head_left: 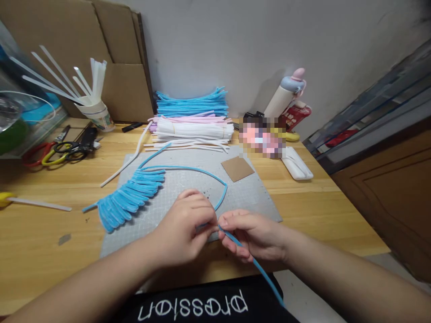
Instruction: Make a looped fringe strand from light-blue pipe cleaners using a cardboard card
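Observation:
A blue pipe cleaner (266, 277) runs through both hands near the table's front edge, one end trailing down to the right. My left hand (191, 224) pinches it, and my right hand (249, 233) grips it close beside with thumb and fingers. From my left hand the blue strand bends back across the grey cutting mat (188, 188). It leads to a row of looped blue pipe cleaners (131, 197), fanned like a feather, lying at the mat's left side. What lies between my left fingertips is partly hidden.
Bundles of blue (191, 105) and white pipe cleaners (195, 130) lie behind the mat. A cardboard square (237, 168) rests on its right. Scissors (40, 152) and a cup of white sticks (97, 114) stand left; a bottle (281, 98) and white case (296, 163) are right.

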Tool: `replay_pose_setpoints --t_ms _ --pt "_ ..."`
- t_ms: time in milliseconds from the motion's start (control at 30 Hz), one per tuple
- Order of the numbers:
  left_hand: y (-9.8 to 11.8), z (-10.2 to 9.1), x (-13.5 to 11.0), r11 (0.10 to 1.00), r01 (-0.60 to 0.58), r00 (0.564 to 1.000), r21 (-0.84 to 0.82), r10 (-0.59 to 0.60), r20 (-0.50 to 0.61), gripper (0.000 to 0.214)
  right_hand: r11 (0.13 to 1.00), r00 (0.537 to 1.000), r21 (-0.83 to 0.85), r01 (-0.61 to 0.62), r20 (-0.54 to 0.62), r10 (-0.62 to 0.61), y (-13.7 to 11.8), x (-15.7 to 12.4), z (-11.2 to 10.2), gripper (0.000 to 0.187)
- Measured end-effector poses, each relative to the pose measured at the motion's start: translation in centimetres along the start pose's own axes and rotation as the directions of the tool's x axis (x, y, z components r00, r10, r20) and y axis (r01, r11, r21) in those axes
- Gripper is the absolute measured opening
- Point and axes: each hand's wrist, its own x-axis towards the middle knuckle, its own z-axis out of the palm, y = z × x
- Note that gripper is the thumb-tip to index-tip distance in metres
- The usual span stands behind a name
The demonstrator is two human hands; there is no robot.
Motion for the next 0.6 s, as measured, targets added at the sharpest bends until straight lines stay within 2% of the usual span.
replay_pose_setpoints --t_ms 100,200,267,333,433,467,500,533,567,600 --pt "0.1 -0.1 -0.1 1.0 -0.011 1.0 0.023 0.011 0.014 0.012 0.999 1.0 0.034 0.008 0.005 -0.008 0.2 0.1 0.0 0.015" --pt "0.0 -0.1 0.0 0.999 0.023 0.998 -0.032 -0.021 0.058 0.011 0.967 0.984 -0.204 0.152 -0.064 -0.169 0.3 -0.2 0.3 0.02" --pt "0.0 0.0 0.1 0.992 0.078 0.995 -0.097 -0.072 0.069 0.013 0.858 0.94 -0.44 0.264 -0.081 -0.331 0.3 -0.3 0.6 0.021" --pt "0.1 0.1 0.1 0.984 0.115 0.991 -0.133 -0.105 0.079 0.015 0.728 0.893 -0.61 0.314 -0.071 -0.445 0.3 -0.6 0.9 0.02" --pt "0.1 -0.5 -0.2 0.988 0.106 0.991 -0.113 -0.097 0.088 0.006 0.631 0.894 -0.726 0.271 -0.052 -0.445 -0.4 -1.6 1.0 0.019" --pt "-0.3 -1.0 -0.4 0.988 0.12 0.991 -0.095 -0.113 0.069 0.015 0.603 0.903 -0.759 0.246 -0.046 -0.426 -0.7 -2.3 0.8 0.018" --pt "-0.8 -1.8 -0.8 0.984 0.161 0.987 -0.071 -0.158 0.036 0.033 0.561 0.91 -0.798 0.22 -0.04 -0.413 -1.2 -3.2 0.5 0.018" --pt "-1.6 -2.8 -1.3 0.967 0.25 0.967 -0.041 -0.252 -0.035 0.043 0.517 0.913 -0.837 0.179 -0.055 -0.405 -1.7 -4.3 0.1 0.018" --pt "-2.6 -3.9 -1.8 0.932 0.362 0.925 -0.013 -0.361 -0.116 0.043 0.457 0.913 -0.877 0.151 -0.054 -0.405 -2.3 -5.7 -0.4 0.02" --pt "-3.8 -5.2 -2.5 0.875 0.484 0.861 0.011 -0.474 -0.186 0.042 0.401 0.92 -0.911 0.101 -0.068 -0.385 -2.8 -7.1 -1.1 0.019"
